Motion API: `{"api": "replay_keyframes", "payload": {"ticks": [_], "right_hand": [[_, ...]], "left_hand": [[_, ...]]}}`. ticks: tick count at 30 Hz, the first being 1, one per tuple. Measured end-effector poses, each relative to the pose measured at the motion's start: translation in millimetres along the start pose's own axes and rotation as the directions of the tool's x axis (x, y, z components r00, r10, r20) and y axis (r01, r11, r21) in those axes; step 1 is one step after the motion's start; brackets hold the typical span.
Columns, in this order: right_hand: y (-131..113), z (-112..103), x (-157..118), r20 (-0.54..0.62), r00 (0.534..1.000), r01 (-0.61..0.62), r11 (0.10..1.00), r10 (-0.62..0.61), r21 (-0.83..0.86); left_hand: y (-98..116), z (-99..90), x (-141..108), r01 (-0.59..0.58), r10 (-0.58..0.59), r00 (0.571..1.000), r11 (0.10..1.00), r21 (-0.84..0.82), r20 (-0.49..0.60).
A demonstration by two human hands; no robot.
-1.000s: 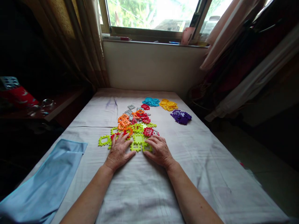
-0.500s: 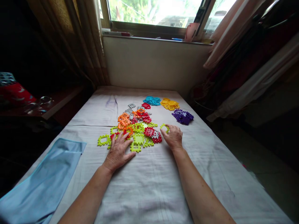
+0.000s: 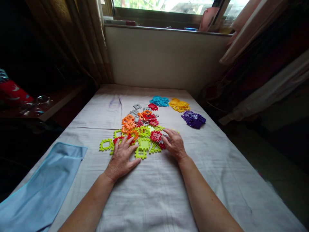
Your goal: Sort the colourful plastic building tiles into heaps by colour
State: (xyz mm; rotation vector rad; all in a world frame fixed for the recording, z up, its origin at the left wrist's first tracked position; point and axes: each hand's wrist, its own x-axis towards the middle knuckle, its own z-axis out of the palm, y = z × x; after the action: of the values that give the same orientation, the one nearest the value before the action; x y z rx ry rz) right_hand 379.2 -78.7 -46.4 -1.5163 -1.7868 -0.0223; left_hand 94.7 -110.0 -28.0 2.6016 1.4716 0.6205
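Observation:
My left hand [image 3: 122, 158] lies with spread fingers over the near left of a mixed heap of flat, notched plastic building tiles. Red tiles [image 3: 117, 140] show under its fingertips, beside lime green tiles [image 3: 144, 144]. At the heap's right side, my right hand [image 3: 175, 145] has its thumb and fingers apart around a red tile [image 3: 156, 136]. Its fingers partly cover grey and red tiles there. A bit of lime green shows behind the right knuckles. Orange tiles [image 3: 128, 121] and grey tiles [image 3: 137, 106] lie farther back in the heap.
Separate piles of blue tiles [image 3: 159, 101], yellow tiles [image 3: 179, 105] and purple tiles [image 3: 193, 119] lie at the back right of the sheet-covered surface [image 3: 149, 199]. A light blue cloth [image 3: 48, 183] lies at left. Glasses [image 3: 43, 100] rest on a side shelf.
My right hand has moved left from the lime green tile it was pinching, onto the red and grey tiles. The left hand stays in place. The view has tilted slightly down.

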Motion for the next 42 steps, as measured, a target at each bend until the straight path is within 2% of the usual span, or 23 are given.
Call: {"api": "replay_keyframes", "payload": {"ticks": [3, 6, 11, 14, 18, 22, 32, 36, 39, 40, 42], "right_hand": [[-16, 5, -1, 0.089, 0.992, 0.085, 0.994, -0.091, 0.074], [-23, 7, -3, 0.118, 0.99, 0.072, 0.994, -0.081, 0.083], [-26, 1, -4, 0.08, 0.996, 0.035, 0.999, -0.036, 0.014], [-35, -2, -3, 0.039, 0.991, 0.125, 0.992, -0.125, -0.009], [-52, -2, -3, 0.169, 0.943, 0.29, 0.957, -0.288, 0.015], [-61, 2, -6, 0.261, 0.919, 0.312, 0.95, -0.297, -0.017], [-69, 8, -7, 0.179, 0.92, 0.348, 0.937, -0.349, 0.039], [-64, 7, -1, 0.007, 0.968, 0.247, 0.963, -0.249, 0.103], [-40, 1, 6, -0.136, 0.991, 0.023, 0.993, -0.007, 0.119], [-28, -2, 8, -0.178, 0.977, -0.096, 0.989, 0.115, 0.112], [-2, -9, 10, -0.243, 0.902, -0.341, 0.934, 0.357, 0.104]], "left_hand": [[-1, 0.2, 0, 0.004, -0.004, 1.0, 1.0, -0.002, -0.004], [-1, 0.4, 0, 0.012, -0.011, 1.0, 1.0, 0.004, -0.026], [-2, 1.2, 0, 0.01, -0.01, 0.999, 1.0, 0.012, -0.044], [-3, 1.8, -1, -0.002, 0.003, 0.999, 1.0, 0.018, -0.04], [-2, 2.2, -1, -0.001, 0.001, 0.999, 1.0, 0.02, -0.033], [-2, 1.4, -1, 0.013, -0.013, 1.0, 1.0, 0.005, -0.017], [-1, 0.2, -1, 0.033, -0.033, 0.999, 0.999, -0.019, -0.012], [-2, 1.3, -1, 0.028, -0.028, 0.999, 1.0, -0.002, -0.016], [-2, 1.4, -1, 0.031, -0.032, 0.999, 0.999, -0.006, -0.02], [-2, 1.3, -1, 0.033, -0.033, 0.999, 0.999, -0.009, -0.022], [-2, 1.0, -1, 0.036, -0.036, 0.999, 0.999, -0.012, -0.018]]}}
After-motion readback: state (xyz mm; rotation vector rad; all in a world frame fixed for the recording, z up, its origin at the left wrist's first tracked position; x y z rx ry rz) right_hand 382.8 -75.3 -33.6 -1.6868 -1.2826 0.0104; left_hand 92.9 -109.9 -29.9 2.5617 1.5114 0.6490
